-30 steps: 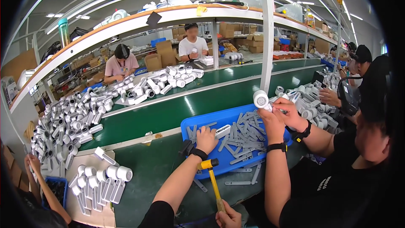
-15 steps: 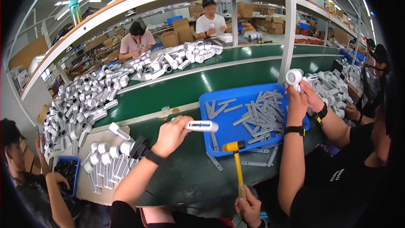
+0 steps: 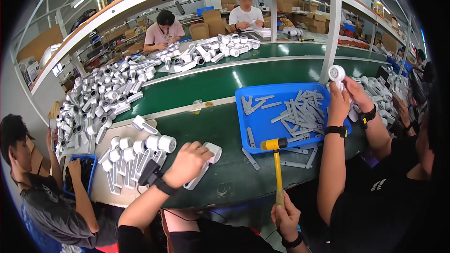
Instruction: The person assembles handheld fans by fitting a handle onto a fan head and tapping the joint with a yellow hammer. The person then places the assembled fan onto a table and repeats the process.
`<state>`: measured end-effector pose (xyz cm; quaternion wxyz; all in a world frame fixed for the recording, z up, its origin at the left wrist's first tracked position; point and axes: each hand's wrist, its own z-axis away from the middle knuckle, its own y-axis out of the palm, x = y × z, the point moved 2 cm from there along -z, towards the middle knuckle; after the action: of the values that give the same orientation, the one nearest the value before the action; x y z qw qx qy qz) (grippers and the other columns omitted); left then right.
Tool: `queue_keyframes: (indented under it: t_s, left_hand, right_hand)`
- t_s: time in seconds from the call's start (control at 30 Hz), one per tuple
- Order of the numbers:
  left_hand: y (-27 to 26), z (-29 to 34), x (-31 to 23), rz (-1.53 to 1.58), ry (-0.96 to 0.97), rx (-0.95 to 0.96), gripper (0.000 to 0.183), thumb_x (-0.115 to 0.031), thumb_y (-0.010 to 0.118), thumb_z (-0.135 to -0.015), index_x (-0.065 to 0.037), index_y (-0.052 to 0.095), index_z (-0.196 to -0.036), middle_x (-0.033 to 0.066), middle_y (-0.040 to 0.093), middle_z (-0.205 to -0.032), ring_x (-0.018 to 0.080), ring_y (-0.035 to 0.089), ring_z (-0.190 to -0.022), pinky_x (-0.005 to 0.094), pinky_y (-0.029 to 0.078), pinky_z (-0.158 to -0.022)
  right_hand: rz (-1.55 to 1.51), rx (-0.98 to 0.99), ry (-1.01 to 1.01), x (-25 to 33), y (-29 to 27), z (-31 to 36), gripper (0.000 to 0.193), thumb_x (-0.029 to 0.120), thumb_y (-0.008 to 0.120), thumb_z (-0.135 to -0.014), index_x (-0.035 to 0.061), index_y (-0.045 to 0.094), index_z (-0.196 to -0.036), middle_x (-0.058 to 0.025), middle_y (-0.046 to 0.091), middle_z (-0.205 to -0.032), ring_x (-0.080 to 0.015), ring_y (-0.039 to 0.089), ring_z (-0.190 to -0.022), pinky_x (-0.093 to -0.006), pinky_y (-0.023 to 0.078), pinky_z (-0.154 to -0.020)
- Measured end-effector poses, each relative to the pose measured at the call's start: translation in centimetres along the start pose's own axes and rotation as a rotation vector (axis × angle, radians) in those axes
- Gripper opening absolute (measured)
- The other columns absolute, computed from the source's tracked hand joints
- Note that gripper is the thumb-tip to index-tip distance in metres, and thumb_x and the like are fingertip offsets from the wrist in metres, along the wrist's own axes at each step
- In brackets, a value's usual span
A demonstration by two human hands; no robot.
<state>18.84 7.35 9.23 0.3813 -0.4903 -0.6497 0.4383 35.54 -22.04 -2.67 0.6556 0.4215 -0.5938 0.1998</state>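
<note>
My left hand [image 3: 186, 163], with a black watch on the wrist, grips a white handheld device [image 3: 206, 160] that lies on the dark green table [image 3: 225, 126]. My right hand [image 3: 285, 215] is low at the table's front edge, closed around the wooden handle of a hammer [image 3: 276, 164]. The hammer's yellow head rests on the table just in front of a blue tray [image 3: 262, 126] holding several grey flat strips [image 3: 300, 115]. A few strips lie loose on the table beside the tray.
A batch of white devices [image 3: 136, 152] stands left of my left hand. A co-worker in black at the right holds a white device [image 3: 336, 72] over the tray with both hands. Another person sits at the lower left. A large heap of white devices [image 3: 112, 91] covers the conveyor behind.
My left hand left the blue tray, carried a light strip leftward, and now grips the white device on the table. The hammer stayed nearly in place. The co-worker still holds a device up.
</note>
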Motion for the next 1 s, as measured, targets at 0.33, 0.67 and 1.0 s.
queue_keyframes:
  t_s: [0.33, 0.67, 1.0]
  left_hand:
    - [9.3, -6.7, -7.0, 0.048, 0.179, -0.054, 0.019, -0.024, 0.074, -0.075, -0.011, 0.067, -0.087, 0.0036, 0.063, -0.095, 0.0210, 0.059, -0.098, 0.0340, 0.048, -0.077]
    - [6.4, 2.8, -8.9, 0.601, -0.337, -0.044, 0.017, -0.014, 0.070, -0.086, -0.002, 0.060, -0.092, 0.0167, 0.066, -0.084, 0.0386, 0.065, -0.086, 0.0469, 0.051, -0.079]
    - [5.7, 8.1, -4.6, -0.068, -0.837, -0.412, 0.039, -0.037, 0.080, -0.077, -0.007, 0.065, -0.096, 0.0114, 0.060, -0.094, 0.0288, 0.065, -0.082, 0.0392, 0.056, -0.065]
  right_hand:
    - [0.080, 0.028, -0.054, 1.6, 1.5, 1.7, 0.053, 0.004, 0.051, -0.097, -0.0028, 0.041, -0.149, -0.0100, 0.062, -0.078, -0.0112, 0.053, -0.052, -0.0219, 0.041, -0.046]
    - [0.081, 0.113, -0.007, 1.0, 3.3, 2.1, 0.054, 0.004, 0.050, -0.096, -0.0046, 0.041, -0.148, -0.0098, 0.061, -0.075, -0.0114, 0.051, -0.050, -0.0230, 0.042, -0.045]
    - [0.085, 0.254, 0.048, 0.9, 6.5, 1.8, 0.053, 0.001, 0.051, -0.096, -0.0060, 0.040, -0.148, -0.0089, 0.062, -0.078, -0.0085, 0.052, -0.056, -0.0208, 0.040, -0.050]
